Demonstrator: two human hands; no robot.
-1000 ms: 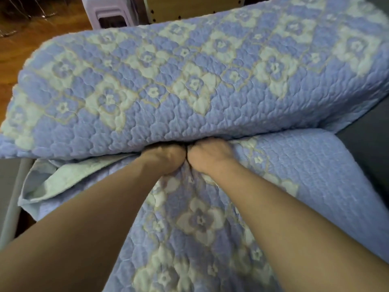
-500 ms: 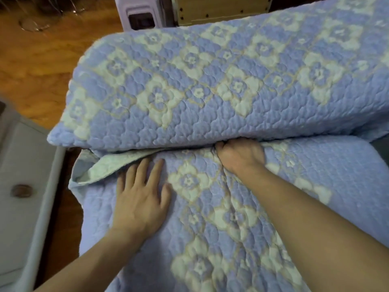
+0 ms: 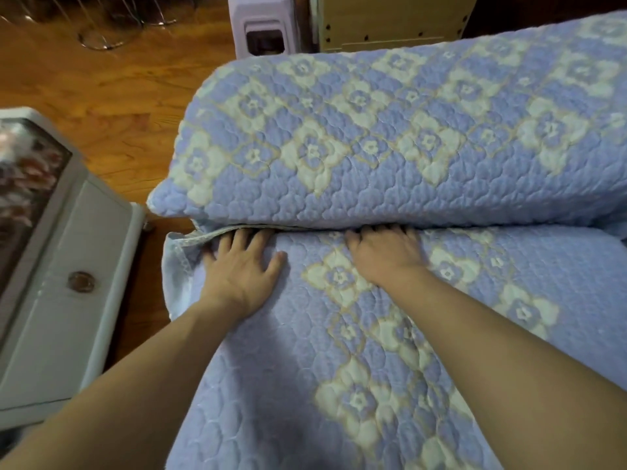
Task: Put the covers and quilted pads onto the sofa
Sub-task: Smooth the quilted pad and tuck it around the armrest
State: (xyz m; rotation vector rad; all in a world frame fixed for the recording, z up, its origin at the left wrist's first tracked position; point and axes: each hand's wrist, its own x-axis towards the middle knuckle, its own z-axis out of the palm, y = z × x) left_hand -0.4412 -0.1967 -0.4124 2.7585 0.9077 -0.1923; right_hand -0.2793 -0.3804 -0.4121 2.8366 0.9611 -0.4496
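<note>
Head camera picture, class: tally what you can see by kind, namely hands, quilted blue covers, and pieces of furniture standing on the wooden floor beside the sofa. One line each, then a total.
Hands: 2, the left hand and the right hand, both flat on the seat cover
Quilted covers: 2, seat cover and back cushion cover
Furniture: 3, grey cabinet, plastic stool, wooden unit
Total: 7

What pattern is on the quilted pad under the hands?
Pale blue quilted pad with cream flower-shaped medallions outlined in tan; head view.
</note>
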